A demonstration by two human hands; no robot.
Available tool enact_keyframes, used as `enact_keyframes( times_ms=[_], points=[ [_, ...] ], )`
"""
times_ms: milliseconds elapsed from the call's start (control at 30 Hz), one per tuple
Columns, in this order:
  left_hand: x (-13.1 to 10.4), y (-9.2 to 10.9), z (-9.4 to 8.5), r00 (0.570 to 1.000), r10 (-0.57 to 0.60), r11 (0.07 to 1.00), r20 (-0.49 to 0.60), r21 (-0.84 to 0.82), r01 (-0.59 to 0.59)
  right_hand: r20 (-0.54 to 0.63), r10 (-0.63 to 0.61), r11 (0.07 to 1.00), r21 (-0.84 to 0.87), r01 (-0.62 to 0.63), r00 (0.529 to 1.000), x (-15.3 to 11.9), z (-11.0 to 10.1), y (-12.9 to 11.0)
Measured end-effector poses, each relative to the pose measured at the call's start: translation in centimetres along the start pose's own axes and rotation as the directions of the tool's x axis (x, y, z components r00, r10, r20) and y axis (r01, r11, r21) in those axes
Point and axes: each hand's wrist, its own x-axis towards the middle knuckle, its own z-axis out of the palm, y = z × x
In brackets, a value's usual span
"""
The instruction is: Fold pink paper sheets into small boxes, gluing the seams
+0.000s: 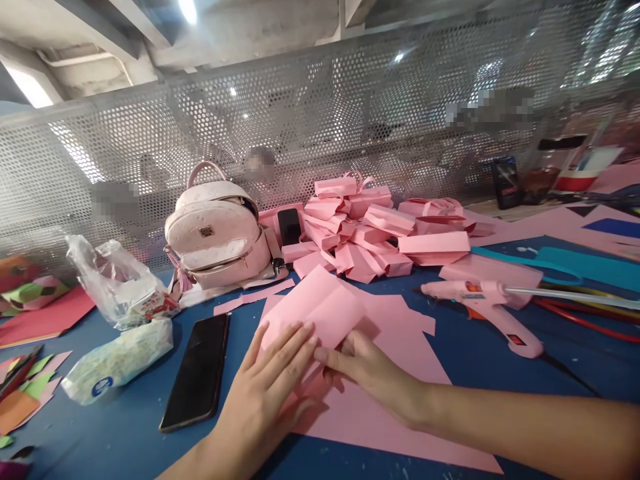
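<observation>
A piece of folded pink paper [325, 307] is raised a little over larger flat pink sheets [400, 413] on the blue table. My left hand [280, 373] lies along the piece's near left side, fingers stretched out and pressed on it. On the opposite side my right hand [357, 360] pinches the near right edge between thumb and fingers. The underside of the fold and some right fingertips are hidden. Just behind stands a heap of folded pink paper pieces [385, 223], some with loop handles.
A pink hot glue gun [493, 310] lies right, its cord trailing. On the left are a black phone [197, 370], a tissue pack [120, 360], a clear plastic bag [113, 273] and paper scraps [30, 393]. A pale pink backpack [217, 233] stands before a perforated metal screen [300, 127].
</observation>
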Motion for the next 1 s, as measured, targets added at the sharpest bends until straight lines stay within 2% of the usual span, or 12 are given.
enact_keyframes(
  times_ms=[200, 267, 433, 600, 700, 800, 1000],
  points=[
    [-0.4, -0.9, 0.4, 0.997, -0.078, 0.99, -0.012, -0.121, 0.076, 0.203, -0.058, 0.998, 0.0, 0.06, 0.977, -0.1, 0.0, -0.2],
    [-0.5, -0.9, 0.3, 0.996, -0.088, 0.987, -0.008, -0.135, 0.086, 0.234, -0.09, 0.995, -0.009, 0.095, 0.968, 0.1, 0.0, 0.2],
    [-0.6, -0.6, 0.1, 0.996, -0.084, 0.989, 0.01, -0.121, 0.084, 0.173, -0.199, 0.978, -0.032, 0.207, 0.965, 0.5, 0.0, 1.4],
    [-0.7, -0.5, 0.0, 0.996, -0.091, 0.993, 0.008, -0.078, 0.091, 0.164, -0.227, 0.969, -0.063, 0.239, 0.96, 0.9, -0.3, 1.3],
    [-0.8, -0.6, 0.0, 0.994, -0.102, 0.993, -0.023, -0.054, 0.101, 0.061, -0.275, 0.948, -0.149, 0.281, 0.96, 1.1, -0.8, 0.5],
    [-0.7, -0.7, 0.1, 0.993, -0.108, 0.993, -0.052, -0.047, 0.106, 0.012, -0.374, 0.904, -0.219, 0.367, 0.927, 1.1, -1.1, -0.3],
    [-0.7, -0.4, -0.2, 0.989, -0.089, 0.991, -0.115, -0.112, 0.076, 0.107, -0.499, 0.821, -0.259, 0.509, 0.86, 0.2, -0.7, -0.8]
  ],
)
